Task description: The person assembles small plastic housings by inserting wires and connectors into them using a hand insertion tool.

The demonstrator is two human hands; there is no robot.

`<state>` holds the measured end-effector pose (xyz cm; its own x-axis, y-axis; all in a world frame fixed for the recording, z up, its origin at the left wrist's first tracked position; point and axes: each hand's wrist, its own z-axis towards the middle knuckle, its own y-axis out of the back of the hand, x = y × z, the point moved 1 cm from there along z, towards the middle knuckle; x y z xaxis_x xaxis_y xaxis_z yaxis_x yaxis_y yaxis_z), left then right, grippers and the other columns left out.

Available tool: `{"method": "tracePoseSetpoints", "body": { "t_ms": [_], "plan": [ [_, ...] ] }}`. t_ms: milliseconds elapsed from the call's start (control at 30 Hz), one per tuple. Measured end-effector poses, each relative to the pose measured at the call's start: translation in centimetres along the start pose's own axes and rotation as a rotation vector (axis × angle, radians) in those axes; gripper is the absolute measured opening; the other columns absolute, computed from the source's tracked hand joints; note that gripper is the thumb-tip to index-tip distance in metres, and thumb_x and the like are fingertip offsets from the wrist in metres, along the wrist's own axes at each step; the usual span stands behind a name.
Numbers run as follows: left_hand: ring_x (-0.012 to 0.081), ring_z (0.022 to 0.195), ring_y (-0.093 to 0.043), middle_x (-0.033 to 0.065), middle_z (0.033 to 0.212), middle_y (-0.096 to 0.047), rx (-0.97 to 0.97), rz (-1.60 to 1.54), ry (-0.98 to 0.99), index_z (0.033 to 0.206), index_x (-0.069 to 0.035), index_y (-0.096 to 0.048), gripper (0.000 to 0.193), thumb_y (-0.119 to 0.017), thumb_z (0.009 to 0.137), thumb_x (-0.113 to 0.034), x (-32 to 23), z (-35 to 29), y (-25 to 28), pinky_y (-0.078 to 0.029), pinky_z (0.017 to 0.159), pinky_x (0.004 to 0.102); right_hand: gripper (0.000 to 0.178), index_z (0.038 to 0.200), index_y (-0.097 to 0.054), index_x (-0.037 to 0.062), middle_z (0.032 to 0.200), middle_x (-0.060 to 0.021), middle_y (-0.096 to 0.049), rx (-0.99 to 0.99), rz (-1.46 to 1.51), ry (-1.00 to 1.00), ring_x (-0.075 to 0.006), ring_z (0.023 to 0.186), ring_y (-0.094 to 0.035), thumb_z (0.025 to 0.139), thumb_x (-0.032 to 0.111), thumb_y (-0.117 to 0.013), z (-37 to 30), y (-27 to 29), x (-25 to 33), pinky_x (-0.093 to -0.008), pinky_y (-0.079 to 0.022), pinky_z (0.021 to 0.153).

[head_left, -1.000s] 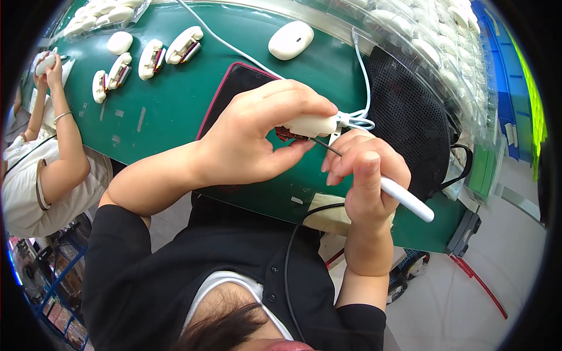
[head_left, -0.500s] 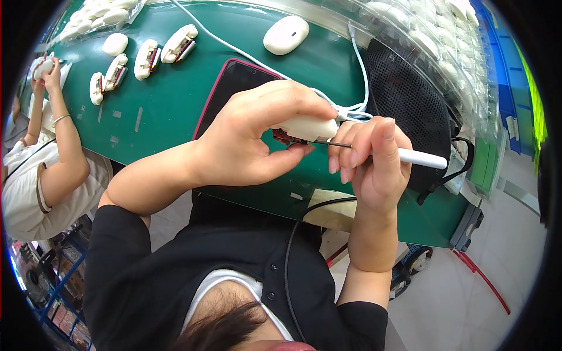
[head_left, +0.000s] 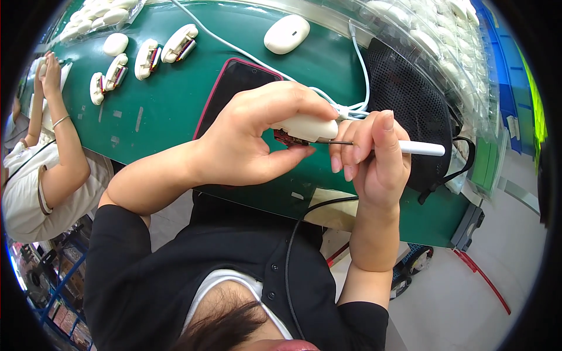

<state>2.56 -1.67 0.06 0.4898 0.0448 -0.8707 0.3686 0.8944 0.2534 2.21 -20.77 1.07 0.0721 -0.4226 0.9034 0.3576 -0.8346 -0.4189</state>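
My left hand (head_left: pixel 260 137) grips a white rounded case (head_left: pixel 309 127) between thumb and fingers, with dark red inner parts bared on its underside. Closed round a white-handled screwdriver (head_left: pixel 424 148) is my right hand (head_left: pixel 377 155). The screwdriver's thin dark shaft points left, and its tip reaches the case's inner parts; whether it sits on a screw is hidden. Under my left hand lies a dark phone (head_left: pixel 231 90) with a pink-red edge. A closed white case (head_left: pixel 286 35) rests farther back on the green table.
Several opened white cases (head_left: pixel 146 60) stand at the far left, beside a small white lid (head_left: pixel 115 44). A white cable (head_left: pixel 234 50) crosses the green table (head_left: pixel 170 111). Right of my hands lies a black mesh bag (head_left: pixel 404 88), near clear trays (head_left: pixel 445 52) of white cases. At left, another person's arm (head_left: pixel 67 140) shows.
The screwdriver's handle has tilted slightly upward, and my right fingers have shifted a little on it. My left hand and the case hold nearly still. The other person's hands have moved.
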Motion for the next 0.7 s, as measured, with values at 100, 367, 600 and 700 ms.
{"method": "tracePoseSetpoints", "body": {
  "t_ms": [100,367,600,700],
  "plan": [
    [0.0251,0.096,-0.062,0.0139,0.104,-0.064,-0.003,0.06,-0.066,0.11,-0.001,-0.061,0.047,-0.069,0.065,0.01,0.1,0.1,0.2,-0.05,0.081,0.0328,0.049,0.063,-0.054,0.0006,0.054,-0.0087,-0.053,0.028,-0.109,0.082,-0.017,0.048,-0.051,0.102,0.027,-0.041,-0.2,-0.2,0.1,-0.0288,-0.044,0.05],
    [0.0241,0.094,-0.063,0.0125,0.103,-0.064,-0.042,0.107,-0.019,0.109,0.0,-0.061,0.045,-0.071,0.066,0.007,-0.1,0.0,0.4,-0.05,0.081,0.0321,0.04,0.065,-0.055,0.001,0.057,-0.0066,-0.055,0.024,-0.3,0.317,-0.0197,0.055,-0.057,0.098,0.021,-0.048,-0.8,-0.8,0.0,-0.0289,-0.046,0.054],
    [0.0258,0.091,-0.064,0.0125,0.099,-0.064,-0.043,0.166,-0.019,0.107,0.0,-0.062,0.045,-0.071,0.064,0.005,-0.4,0.1,0.2,-0.051,0.078,0.0322,0.03,0.064,-0.055,0.0016,0.058,-0.0083,-0.054,0.045,-0.536,0.403,-0.0225,0.058,-0.06,0.09,0.017,-0.059,-0.7,-1.4,0.5,-0.0293,-0.047,0.054],
    [0.0269,0.09,-0.064,0.0125,0.097,-0.064,-0.043,0.205,-0.023,0.107,-0.001,-0.062,0.045,-0.071,0.063,0.005,-0.5,0.0,0.1,-0.052,0.077,0.0332,0.03,0.064,-0.055,0.0014,0.059,-0.009,-0.054,0.054,-0.53,0.385,-0.0227,0.058,-0.06,0.089,0.016,-0.06,-0.6,-1.4,0.6,-0.0293,-0.047,0.054]
  ]
}}
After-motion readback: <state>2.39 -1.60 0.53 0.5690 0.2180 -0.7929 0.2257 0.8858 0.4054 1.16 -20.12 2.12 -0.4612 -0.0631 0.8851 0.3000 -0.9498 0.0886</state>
